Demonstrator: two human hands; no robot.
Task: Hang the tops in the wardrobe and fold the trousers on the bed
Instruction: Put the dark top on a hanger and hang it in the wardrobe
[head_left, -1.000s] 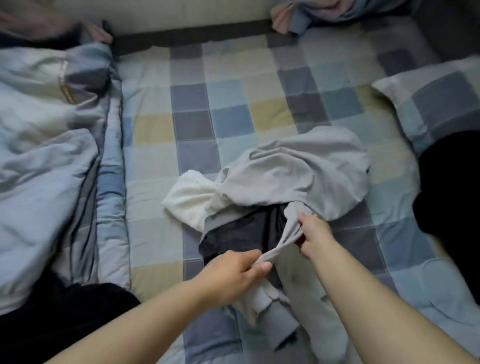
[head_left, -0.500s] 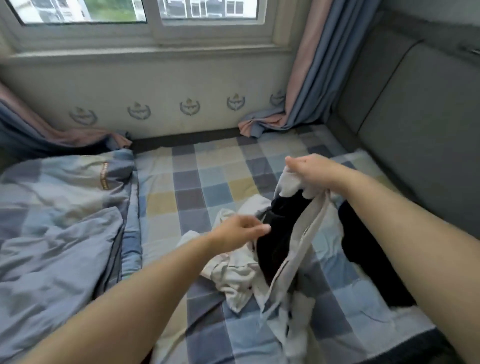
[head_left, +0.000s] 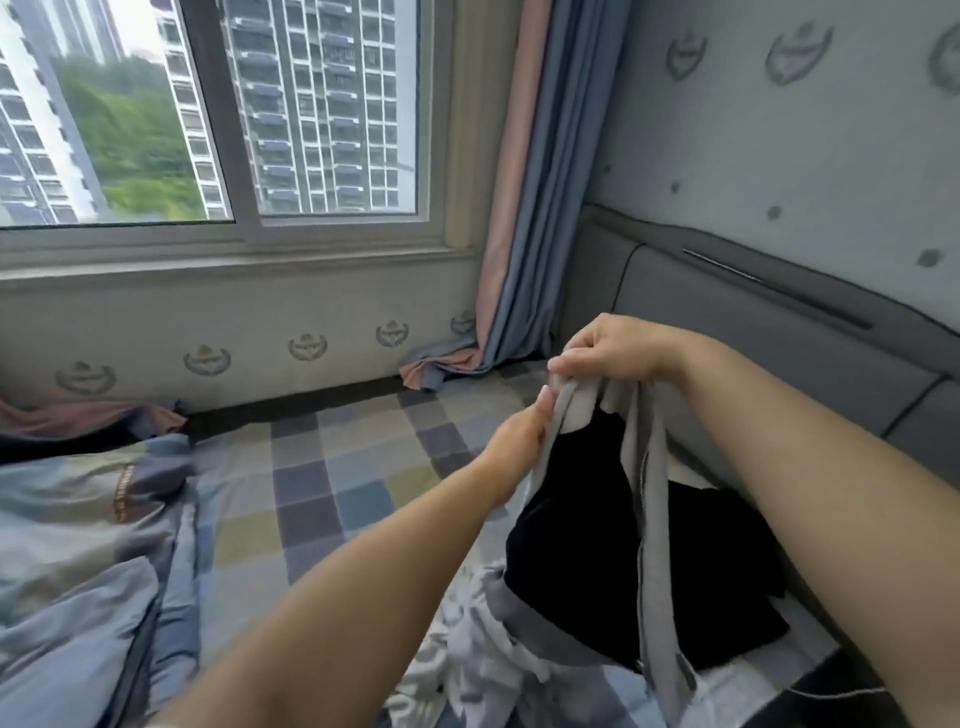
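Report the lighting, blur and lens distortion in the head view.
Head view: soft daylight from the window, no harsh glare; buildings outside smeared by motion blur; wide-angle bending bows the window frame and headboard; the black garment loses detail in shadow; both forearms loom large at the edges.

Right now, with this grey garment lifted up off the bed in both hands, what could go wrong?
1. A black garment sits inside the grey garment that the right hand grips at the top; lifting further could drag it along or drop it.
2. The left hand only touches one edge, so the cloth may slip or twist.
3. The grey tail trails into the white clothes on the bed and may snag them.
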